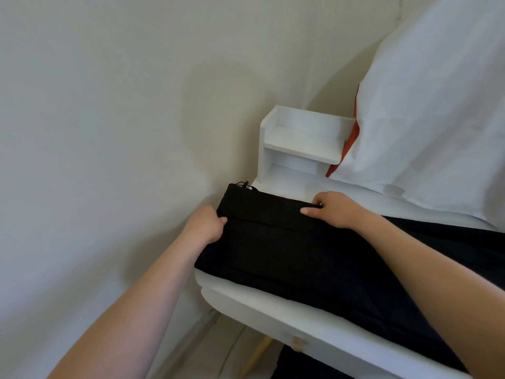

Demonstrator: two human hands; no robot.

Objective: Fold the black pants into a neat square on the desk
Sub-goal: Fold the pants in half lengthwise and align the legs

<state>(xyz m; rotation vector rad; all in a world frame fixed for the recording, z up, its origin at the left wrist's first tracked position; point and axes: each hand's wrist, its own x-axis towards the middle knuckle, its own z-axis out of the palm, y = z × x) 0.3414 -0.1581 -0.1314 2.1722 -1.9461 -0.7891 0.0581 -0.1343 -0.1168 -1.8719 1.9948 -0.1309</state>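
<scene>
The black pants lie across the white desk, with their far part turned back into a folded band and a drawstring poking out at the far left corner. My left hand grips the left end of that fold, at the desk's left edge. The right end of the fold is pinched by my right hand, thumb on top of the cloth. More black cloth trails off to the right and over the near edge of the desk.
A small white shelf unit stands on the desk against the wall behind the pants. A large white cloth over something red fills the right side. The wall runs close along the left. A drawer knob shows below the desk edge.
</scene>
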